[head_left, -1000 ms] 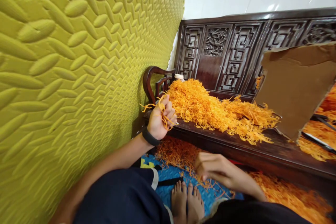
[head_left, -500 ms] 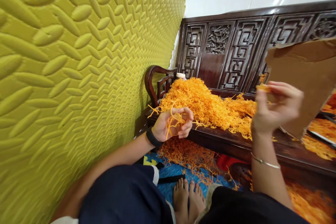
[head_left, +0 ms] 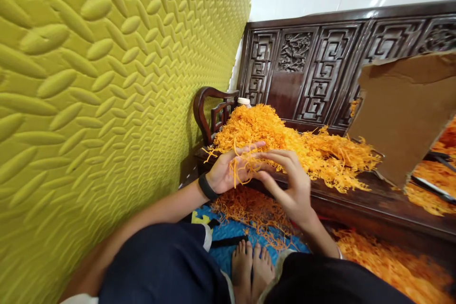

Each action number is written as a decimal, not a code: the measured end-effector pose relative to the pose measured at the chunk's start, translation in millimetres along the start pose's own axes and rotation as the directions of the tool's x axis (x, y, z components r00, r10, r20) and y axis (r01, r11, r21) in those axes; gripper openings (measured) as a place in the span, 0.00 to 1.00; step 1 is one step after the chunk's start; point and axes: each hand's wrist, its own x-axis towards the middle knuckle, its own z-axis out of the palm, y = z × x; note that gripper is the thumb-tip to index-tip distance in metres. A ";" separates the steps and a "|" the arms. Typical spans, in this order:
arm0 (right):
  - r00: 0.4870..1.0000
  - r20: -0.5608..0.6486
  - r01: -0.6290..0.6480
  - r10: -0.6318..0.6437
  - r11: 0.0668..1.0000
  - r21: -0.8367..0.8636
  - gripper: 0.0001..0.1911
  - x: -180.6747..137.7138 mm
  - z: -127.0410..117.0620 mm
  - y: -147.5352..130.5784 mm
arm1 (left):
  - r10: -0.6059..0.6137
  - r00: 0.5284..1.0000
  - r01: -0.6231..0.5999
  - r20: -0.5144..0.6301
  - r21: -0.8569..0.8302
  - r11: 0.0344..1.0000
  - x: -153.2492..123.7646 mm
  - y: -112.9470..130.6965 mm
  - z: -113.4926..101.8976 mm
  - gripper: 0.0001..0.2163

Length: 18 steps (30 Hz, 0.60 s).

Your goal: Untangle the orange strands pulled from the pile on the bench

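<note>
My left hand (head_left: 228, 168) is palm up, its fingers loosely curled around a small bunch of thin, branching orange plastic-looking strands (head_left: 237, 171). My right hand (head_left: 292, 180) has come up against the left fingers, thumb and fingertips apart at the edge of the strands; whether they touch them is hard to see. Just behind both hands, a large heap of similar orange pieces (head_left: 263, 126) covers the seat of a dark carved wooden bench (head_left: 356, 202).
A brown cardboard sheet (head_left: 402, 114) stands on the bench at the right, more orange pieces beyond it. A white-lidded container (head_left: 243, 101) sits behind the heap. A yellow textured foam mat (head_left: 107, 80) rises at the left. Orange strands (head_left: 249, 204) lie on the blue floor mat (head_left: 226, 256).
My right hand has moved left and down from beside the cardboard to my left hand. The small orange piece it pinched is no longer seen in it. My left hand stays around the strands.
</note>
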 end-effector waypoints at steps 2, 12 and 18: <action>0.997 0.081 0.021 -0.010 0.991 -0.132 0.17 0.9 3.7 -4.0 | -0.014 0.999 0.013 -0.034 -0.049 0.999 -1.4 -1.5 0.5 0.18; 0.971 0.060 -0.238 0.232 0.964 0.115 0.02 -12.3 -9.2 4.0 | -0.059 0.996 0.053 0.063 0.095 0.994 1.3 -1.3 -4.1 0.21; 0.985 0.126 -0.123 0.115 0.991 0.054 0.07 -8.6 -9.1 0.0 | 0.008 0.998 -0.021 0.066 0.208 0.978 -0.6 -0.6 -3.8 0.22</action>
